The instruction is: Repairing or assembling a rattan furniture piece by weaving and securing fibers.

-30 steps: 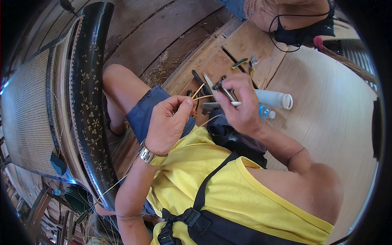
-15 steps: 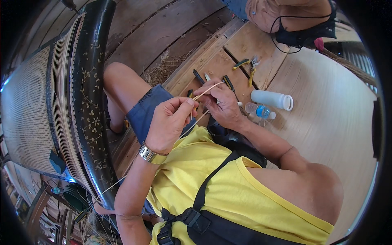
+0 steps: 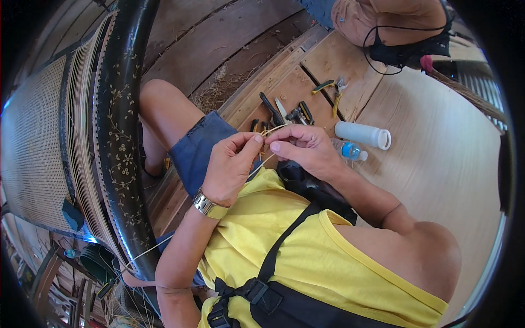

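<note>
Both hands meet just above the lap, with the thin pale cane strand point(image 3: 272, 130) pinched between them. The left hand point(image 3: 229, 167), wearing a metal wristwatch point(image 3: 206, 205), closes thumb and forefinger on the strand, and the right hand point(image 3: 306, 150) grips it just beside, fingertips nearly touching the left's. The strand arcs up from the fingers and a length trails down past the left hand toward the yellow sleeveless shirt point(image 3: 306, 257). Beyond the strand, on the wooden plank floor point(image 3: 437, 164), lie dark-handled pliers and cutters point(image 3: 290, 113) in a loose cluster. To the right of the strand a white plastic cylinder point(image 3: 362, 135) lies on its side, with a small clear bottle with a blue cap point(image 3: 349, 151) just beside it. Left of the strand stands a black painted chair frame with woven cane panel point(image 3: 117, 142).
</note>
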`<state>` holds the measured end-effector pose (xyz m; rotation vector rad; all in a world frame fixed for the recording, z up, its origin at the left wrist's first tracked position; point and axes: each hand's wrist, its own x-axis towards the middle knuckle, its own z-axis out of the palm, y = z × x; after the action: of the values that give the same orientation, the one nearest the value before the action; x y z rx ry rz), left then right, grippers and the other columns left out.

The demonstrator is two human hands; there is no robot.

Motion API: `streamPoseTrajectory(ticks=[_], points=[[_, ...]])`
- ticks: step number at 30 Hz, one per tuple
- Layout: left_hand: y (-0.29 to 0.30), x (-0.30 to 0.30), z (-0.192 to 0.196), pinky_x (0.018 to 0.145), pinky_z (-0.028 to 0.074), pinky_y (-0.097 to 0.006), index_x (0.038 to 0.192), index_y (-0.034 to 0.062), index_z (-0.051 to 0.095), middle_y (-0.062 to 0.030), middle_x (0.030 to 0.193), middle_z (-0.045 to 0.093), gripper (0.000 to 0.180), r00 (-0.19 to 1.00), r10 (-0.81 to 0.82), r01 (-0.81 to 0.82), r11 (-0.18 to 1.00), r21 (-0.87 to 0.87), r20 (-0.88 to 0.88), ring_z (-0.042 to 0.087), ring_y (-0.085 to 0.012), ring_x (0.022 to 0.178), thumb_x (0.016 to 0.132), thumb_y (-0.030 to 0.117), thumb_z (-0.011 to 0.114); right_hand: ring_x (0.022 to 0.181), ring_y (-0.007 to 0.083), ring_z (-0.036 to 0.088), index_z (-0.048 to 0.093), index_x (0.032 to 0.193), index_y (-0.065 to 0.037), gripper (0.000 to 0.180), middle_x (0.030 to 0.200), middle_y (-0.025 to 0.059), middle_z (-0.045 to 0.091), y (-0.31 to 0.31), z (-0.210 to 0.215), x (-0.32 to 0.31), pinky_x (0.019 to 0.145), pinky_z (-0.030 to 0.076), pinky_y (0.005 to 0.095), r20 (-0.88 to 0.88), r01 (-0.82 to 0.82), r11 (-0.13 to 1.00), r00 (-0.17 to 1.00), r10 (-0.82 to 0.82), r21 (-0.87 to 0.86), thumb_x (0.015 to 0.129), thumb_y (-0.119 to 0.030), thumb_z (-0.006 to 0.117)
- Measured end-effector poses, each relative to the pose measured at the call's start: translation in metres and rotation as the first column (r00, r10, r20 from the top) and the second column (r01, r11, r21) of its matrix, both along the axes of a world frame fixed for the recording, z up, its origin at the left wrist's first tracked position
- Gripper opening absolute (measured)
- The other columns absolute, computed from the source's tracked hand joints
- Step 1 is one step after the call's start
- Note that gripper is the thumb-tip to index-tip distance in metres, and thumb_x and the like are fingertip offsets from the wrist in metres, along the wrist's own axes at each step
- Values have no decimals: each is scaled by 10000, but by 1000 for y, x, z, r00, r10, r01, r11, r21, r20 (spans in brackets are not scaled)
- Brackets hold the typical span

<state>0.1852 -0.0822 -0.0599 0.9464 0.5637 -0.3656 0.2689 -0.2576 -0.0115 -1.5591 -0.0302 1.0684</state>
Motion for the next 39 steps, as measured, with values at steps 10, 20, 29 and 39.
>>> streamPoseTrajectory(ticks=[10, 20, 29, 39], points=[[2, 0, -2, 626, 398, -184, 1036, 15, 698, 39, 795, 603, 206, 999, 23, -22, 999, -25, 24, 495, -38, 682, 985, 205, 635, 853, 101, 637, 677, 1110, 26, 182, 987, 51, 680, -3, -31, -2, 788, 524, 235, 515, -72, 992, 857, 9, 102, 933, -4, 647], [-1, -3, -6, 618, 401, -188, 1080, -8, 697, 41, 798, 613, 246, 998, 17, -19, 999, 40, 56, 497, -30, 693, 978, 209, 646, 792, 114, 633, 702, 1021, 13, 128, 892, 53, 682, 5, -17, 8, 746, 527, 241, -180, 163, 985, 972, -151, 59, 913, -55, 692], [-8, -8, -8, 632, 418, -186, 1113, -18, 698, 30, 819, 642, 247, 997, 14, -19, 997, 70, 70, 518, -25, 716, 969, 177, 652, 737, 145, 651, 694, 944, 6, 113, 850, 82, 690, 4, -22, 14, 693, 543, 259, -344, 253, 968, 910, -233, 13, 857, -46, 744], [-10, -7, -9, 631, 435, -193, 1106, -23, 693, 27, 829, 655, 236, 997, -17, 11, 997, 79, 81, 538, -28, 719, 953, 155, 670, 755, 118, 638, 592, 938, -57, 193, 887, 59, 682, -4, -28, 14, 674, 523, 241, -299, 223, 974, 928, -224, -40, 833, -13, 747]])
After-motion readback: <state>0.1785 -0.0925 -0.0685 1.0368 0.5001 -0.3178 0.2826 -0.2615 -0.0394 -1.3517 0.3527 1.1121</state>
